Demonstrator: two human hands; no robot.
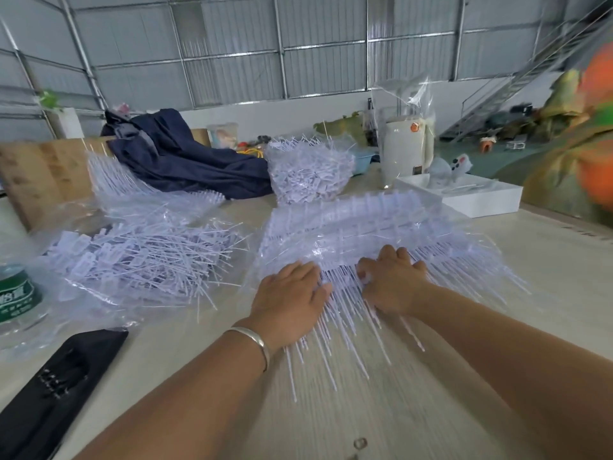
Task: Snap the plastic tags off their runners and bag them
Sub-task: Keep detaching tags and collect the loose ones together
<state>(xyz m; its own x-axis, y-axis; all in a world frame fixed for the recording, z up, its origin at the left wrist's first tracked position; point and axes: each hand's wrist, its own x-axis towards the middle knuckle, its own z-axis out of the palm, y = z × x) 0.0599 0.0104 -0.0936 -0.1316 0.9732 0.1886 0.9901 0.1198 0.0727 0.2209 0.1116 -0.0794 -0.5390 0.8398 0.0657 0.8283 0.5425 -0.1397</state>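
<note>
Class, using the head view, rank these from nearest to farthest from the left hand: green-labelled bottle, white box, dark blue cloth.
From the left hand:
1. Green-labelled bottle, far left edge.
2. Dark blue cloth, back left.
3. White box, back right.

Soft daylight, edges warped — blurred

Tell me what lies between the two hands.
In the head view, thin white tag strands fill the gap between the left hand and right hand.

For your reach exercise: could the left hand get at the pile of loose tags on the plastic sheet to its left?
Probably yes: the left hand lies beside the loose tags, with only bare table between.
</note>
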